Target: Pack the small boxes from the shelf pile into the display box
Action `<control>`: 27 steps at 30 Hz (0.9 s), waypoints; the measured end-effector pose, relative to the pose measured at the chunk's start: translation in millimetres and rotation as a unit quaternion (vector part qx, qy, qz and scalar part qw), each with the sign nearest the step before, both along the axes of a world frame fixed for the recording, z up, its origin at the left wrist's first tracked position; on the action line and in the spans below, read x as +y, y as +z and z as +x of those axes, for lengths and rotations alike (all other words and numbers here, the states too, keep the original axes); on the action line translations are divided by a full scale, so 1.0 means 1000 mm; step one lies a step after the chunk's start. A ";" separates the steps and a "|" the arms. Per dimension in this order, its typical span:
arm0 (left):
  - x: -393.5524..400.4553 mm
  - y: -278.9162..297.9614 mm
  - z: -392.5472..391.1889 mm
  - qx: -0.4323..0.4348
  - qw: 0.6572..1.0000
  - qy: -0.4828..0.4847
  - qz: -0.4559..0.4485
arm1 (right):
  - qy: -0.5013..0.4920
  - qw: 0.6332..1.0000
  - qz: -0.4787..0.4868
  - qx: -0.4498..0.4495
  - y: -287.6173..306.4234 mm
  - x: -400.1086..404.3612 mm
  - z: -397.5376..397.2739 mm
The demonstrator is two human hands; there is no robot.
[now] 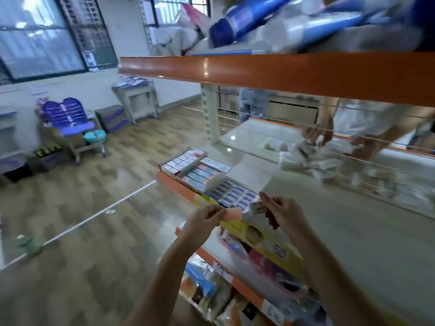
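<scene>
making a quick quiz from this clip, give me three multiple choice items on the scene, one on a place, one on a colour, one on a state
1. Where does the display box of blue-labelled small boxes sit?
A. on the floor
B. at the shelf's front edge
C. on the purple chair

2. What colour is the shelf beam overhead?
A. orange
B. green
C. black

3. What is the right hand doing?
A. hanging idle
B. pressing flat on the shelf
C. pinching a small white box

Key: 1 B, the box lies by the shelf's orange lip, just beyond the hands. 2 A, the beam is plainly orange. 3 C, fingers and thumb close on the white box.
</scene>
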State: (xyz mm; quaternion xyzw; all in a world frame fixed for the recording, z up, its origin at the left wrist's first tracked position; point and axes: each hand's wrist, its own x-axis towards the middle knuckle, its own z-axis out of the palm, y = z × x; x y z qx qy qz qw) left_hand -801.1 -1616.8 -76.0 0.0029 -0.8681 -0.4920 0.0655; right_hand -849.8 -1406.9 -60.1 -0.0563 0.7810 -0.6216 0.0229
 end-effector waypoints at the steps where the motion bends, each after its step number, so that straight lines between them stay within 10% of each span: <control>1: -0.012 -0.002 -0.009 -0.002 1.000 -0.001 -0.001 | 0.007 1.000 -0.001 0.003 0.001 -0.014 -0.013; 27: -0.253 0.024 -0.258 -0.015 0.991 -0.095 0.089 | -0.083 0.991 0.102 -0.033 0.018 -0.254 -0.228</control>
